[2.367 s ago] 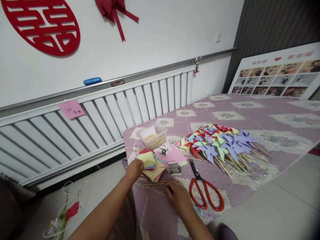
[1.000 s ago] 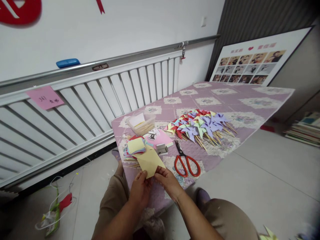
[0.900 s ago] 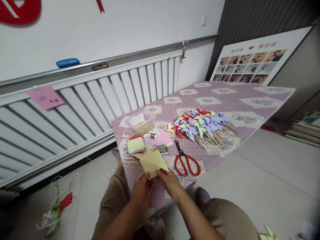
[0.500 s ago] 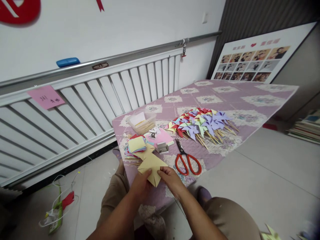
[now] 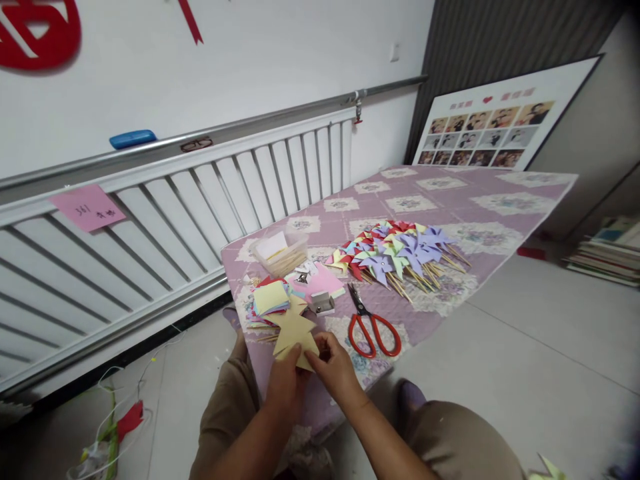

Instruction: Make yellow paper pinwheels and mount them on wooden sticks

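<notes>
A pale yellow sheet of paper with slits cut toward its middle (image 5: pixel 303 343) is held near the table's front corner. My left hand (image 5: pixel 286 379) grips its lower left part, thumb on top. The fingers of my right hand (image 5: pixel 336 365) pinch its right side near the lower corner. Just beyond lies more cut yellow paper, beside a stack of coloured paper squares (image 5: pixel 271 297). Red-handled scissors (image 5: pixel 371 327) rest open to the right of my right hand. A small grey box (image 5: pixel 323 303) stands beyond the hands.
Many finished paper pinwheels on sticks (image 5: pixel 400 253) are heaped mid-table. A clear plastic box (image 5: pixel 281 253) holds wooden sticks. Pink paper (image 5: pixel 325 280) lies beside it. A white radiator (image 5: pixel 240 180) runs along the wall; cables (image 5: pixel 107 413) lie on the floor at left.
My right fingers have shifted left and down along the sheet, closer to my left thumb. The right part of the sheet now looks narrower. The whole view has turned slightly.
</notes>
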The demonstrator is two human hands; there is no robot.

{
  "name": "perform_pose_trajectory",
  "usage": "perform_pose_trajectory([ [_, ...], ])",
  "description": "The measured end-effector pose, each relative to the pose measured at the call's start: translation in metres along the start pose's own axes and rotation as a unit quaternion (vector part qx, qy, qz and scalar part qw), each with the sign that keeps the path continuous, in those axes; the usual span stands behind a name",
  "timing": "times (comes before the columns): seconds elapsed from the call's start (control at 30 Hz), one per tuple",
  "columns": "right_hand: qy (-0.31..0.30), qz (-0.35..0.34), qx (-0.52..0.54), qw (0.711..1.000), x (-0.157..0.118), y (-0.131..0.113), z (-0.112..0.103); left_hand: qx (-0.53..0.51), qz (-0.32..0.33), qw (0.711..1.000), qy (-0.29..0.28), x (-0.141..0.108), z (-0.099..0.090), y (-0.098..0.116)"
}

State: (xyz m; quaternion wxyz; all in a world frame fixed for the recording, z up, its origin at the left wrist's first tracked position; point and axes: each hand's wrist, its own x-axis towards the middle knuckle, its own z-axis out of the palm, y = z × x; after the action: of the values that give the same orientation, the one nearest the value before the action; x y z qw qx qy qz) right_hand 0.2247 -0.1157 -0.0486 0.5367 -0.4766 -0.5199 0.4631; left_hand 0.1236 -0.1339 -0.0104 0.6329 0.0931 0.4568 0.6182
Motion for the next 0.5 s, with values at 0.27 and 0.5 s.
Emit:
perform_pose_trajectory([
  [0.27,0.011,-0.014,0.004,1.0,0.001,0.005,0.0005,0.03,0.013,0.999,-0.033,0.0019,-0.0042,-0.0042],
  [0.5,0.01,-0.022,-0.039,0.999,-0.0019,-0.0013,-0.0052,0.016,0.009,1.0,-0.007,-0.0022,0.0022,-0.0059],
])
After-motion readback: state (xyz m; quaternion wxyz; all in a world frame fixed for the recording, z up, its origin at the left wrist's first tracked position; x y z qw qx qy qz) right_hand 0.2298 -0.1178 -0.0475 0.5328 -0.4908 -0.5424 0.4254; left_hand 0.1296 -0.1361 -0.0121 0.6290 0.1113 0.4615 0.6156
